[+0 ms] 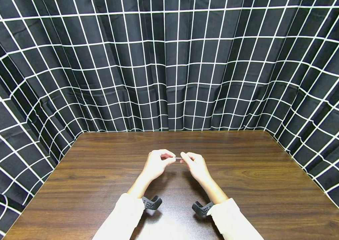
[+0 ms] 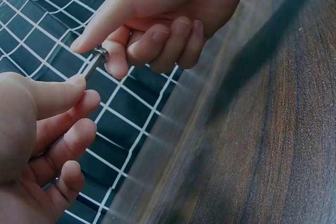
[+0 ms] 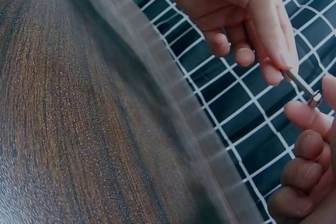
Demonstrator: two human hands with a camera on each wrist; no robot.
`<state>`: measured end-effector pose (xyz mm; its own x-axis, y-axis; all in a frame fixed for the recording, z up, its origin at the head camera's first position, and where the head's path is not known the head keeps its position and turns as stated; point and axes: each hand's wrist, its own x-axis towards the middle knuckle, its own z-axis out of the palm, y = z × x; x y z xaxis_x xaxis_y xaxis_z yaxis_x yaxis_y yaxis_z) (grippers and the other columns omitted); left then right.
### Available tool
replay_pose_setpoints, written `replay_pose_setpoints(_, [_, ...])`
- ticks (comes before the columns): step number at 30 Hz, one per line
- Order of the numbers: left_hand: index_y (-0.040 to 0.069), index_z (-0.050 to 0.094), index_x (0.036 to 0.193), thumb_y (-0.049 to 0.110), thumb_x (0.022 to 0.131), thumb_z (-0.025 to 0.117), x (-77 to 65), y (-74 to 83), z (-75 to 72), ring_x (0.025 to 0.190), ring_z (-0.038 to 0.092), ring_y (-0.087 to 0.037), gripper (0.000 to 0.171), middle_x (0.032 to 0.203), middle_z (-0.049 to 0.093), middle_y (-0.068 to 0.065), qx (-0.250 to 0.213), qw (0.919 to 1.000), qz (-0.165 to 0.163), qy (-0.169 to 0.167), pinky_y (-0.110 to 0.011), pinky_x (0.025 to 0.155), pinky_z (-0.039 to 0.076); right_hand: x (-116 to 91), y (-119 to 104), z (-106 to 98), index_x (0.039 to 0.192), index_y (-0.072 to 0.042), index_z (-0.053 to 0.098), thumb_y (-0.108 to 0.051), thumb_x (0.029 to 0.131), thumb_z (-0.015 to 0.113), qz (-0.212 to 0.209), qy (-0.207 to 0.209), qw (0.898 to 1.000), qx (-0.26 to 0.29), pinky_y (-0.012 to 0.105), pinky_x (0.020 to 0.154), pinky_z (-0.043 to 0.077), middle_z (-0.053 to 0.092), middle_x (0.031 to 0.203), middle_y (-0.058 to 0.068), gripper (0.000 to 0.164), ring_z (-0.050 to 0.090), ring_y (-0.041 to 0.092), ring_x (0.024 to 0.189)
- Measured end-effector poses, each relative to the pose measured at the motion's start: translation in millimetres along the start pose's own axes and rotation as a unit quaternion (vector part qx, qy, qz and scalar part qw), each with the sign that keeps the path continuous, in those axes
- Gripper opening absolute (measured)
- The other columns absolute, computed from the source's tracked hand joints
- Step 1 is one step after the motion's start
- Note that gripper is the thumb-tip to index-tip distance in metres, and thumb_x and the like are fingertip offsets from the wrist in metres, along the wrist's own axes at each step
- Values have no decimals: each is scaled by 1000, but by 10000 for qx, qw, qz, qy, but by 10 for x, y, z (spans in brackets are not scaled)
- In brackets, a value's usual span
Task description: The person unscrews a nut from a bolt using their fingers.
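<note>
A thin metal bolt [image 2: 94,64] spans the gap between the two hands, held above the table. My left hand [image 1: 156,163] pinches its shaft end between thumb and index finger; the other fingers curl loosely below. At the opposite end is a wider round part [image 3: 314,98], either a head or a nut; I cannot tell which. The thumb and index finger of my right hand [image 1: 196,165] lie on either side of that wider end, while the remaining fingers curl toward the palm. The left fingertips cover the bolt's other tip.
The brown wood-grain table [image 1: 103,180] lies under both hands. Black curtains [image 1: 169,66] with a white grid stand behind it and along both sides. A dark wrist device [image 1: 152,202] sits on the left wrist, and another device [image 1: 202,209] on the right.
</note>
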<state>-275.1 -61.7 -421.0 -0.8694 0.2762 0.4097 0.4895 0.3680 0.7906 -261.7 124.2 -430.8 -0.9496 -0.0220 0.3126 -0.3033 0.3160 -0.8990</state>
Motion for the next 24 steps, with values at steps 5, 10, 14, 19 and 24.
replay_pose_setpoints(5, [9,73,92,15,85,74,8,-19,3,67,64,-6,9,80,72,6,93,9999,8,36,-26,62,50,6,5,-7,74,-3,68,-23,96,62,30,-75,10000,-36,25,47,26,40,49,-1,30,34,11,48])
replay_pose_setpoints(10, [12,73,90,15,85,74,3,-11,-1,69,65,-6,7,80,73,6,119,9999,81,73,-26,63,50,20,-13,-23,77,1,67,-17,95,62,22,-197,9998,-101,26,49,27,40,51,-3,26,34,12,51])
replay_pose_setpoints(14, [11,73,90,15,84,75,-2,4,-10,69,65,-7,7,80,72,5,58,9999,81,69,-25,62,49,19,-32,-29,77,0,67,-14,92,66,-62,-204,9996,-160,26,52,28,40,54,-8,21,35,9,54])
replay_pose_setpoints(19, [9,74,91,14,84,75,0,6,-15,67,64,-6,9,79,72,5,75,9999,-25,99,-24,60,48,16,-21,-30,83,-1,69,-13,88,69,-219,-170,9995,-154,26,54,30,44,57,-8,13,37,9,57])
replay_pose_setpoints(24, [8,74,91,13,84,75,-1,4,-17,68,64,-6,10,80,73,5,133,9998,-12,116,-25,60,48,-2,-82,-56,87,1,70,-9,88,69,-279,-242,9993,-76,26,56,32,49,59,-5,10,39,9,59])
